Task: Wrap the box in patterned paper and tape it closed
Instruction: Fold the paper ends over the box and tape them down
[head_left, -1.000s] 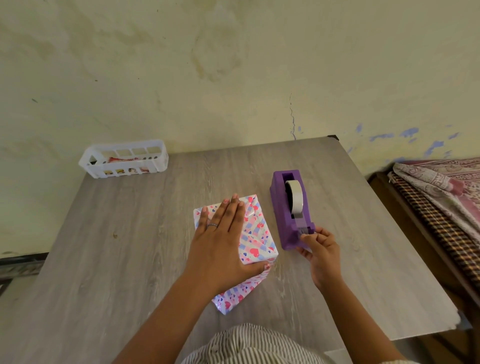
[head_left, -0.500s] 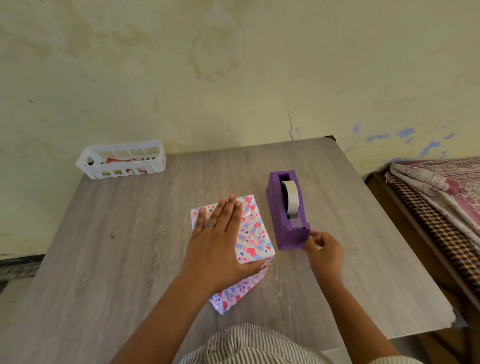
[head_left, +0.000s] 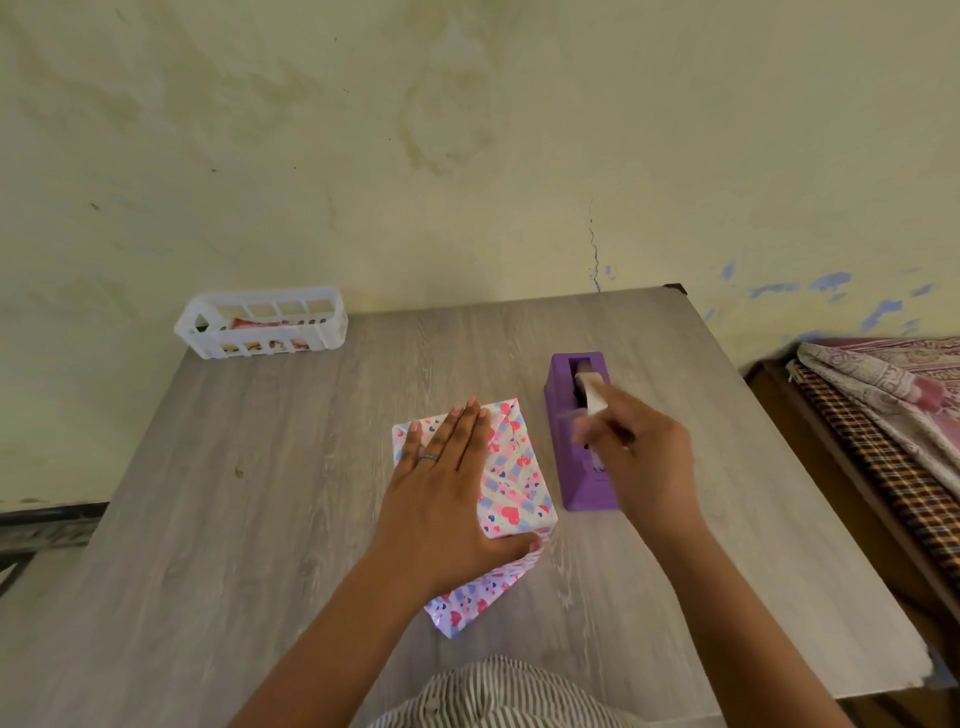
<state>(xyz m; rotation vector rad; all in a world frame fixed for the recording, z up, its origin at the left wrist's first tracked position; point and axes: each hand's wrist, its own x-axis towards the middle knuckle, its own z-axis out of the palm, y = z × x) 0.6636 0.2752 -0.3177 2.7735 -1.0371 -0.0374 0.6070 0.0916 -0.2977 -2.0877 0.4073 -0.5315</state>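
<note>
Pressing glossy boxy parcel (head_left: 511, 480), perhaps flat-palmed

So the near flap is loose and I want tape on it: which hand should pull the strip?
The right hand: it is over the purple tape dispenser, while the left hand presses the wrapped box flat.

Soft even light; right hand (head_left: 641, 462) motion-blurred, edges wide-angle bent.

Motion blur is smearing the right hand (head_left: 636, 457) at centre right, hiding its grip and the tape dispenser (head_left: 576, 447) behind it. The left hand (head_left: 447, 499) is covering much of the wrapped box (head_left: 511, 478). Contents of the white basket (head_left: 262, 322), upper left, are too small to identify.
</note>
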